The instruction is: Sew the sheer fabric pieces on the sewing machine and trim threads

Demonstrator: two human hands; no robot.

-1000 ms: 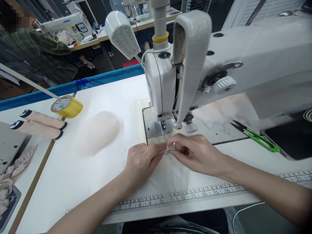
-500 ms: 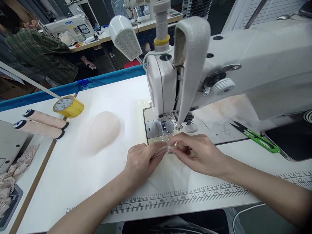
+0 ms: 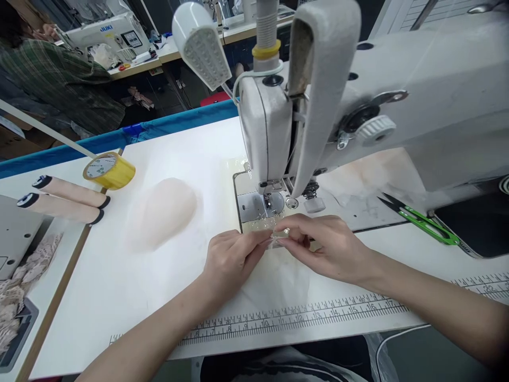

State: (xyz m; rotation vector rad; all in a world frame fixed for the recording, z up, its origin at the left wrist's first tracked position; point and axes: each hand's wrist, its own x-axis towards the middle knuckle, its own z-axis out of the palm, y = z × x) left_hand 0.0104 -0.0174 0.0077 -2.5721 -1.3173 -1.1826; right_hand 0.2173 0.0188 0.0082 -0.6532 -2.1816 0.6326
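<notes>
Near the centre of the frame, the left hand (image 3: 233, 260) and the right hand (image 3: 328, 246) nearly meet, thumbs and forefingers pinching a thin, see-through, whitish piece of material (image 3: 274, 242) between them. The fingers hide much of this piece, so its full shape cannot be told. It is held just in front of the shiny metal needle plate (image 3: 250, 208) of a large white sewing machine (image 3: 264, 127), whose body stretches to the upper right.

Below the hands, a black printed ruler scale (image 3: 302, 317) runs along the near edge of the white tabletop (image 3: 159, 302). Left of centre lies a sheer, pale beige, rounded piece of fabric (image 3: 170, 209), well apart from the hands. At the right, green-handled snips with black blades (image 3: 431, 225) lie against a flat, black, rectangular device (image 3: 477, 220).

Farther left are a yellow roll of tape (image 3: 119, 172) and two peach thread spools with black ends (image 3: 73, 191), lying side by side. In the upper left, a person in a dark green plaid shirt (image 3: 59, 79) is beside another white sewing machine (image 3: 109, 40).
</notes>
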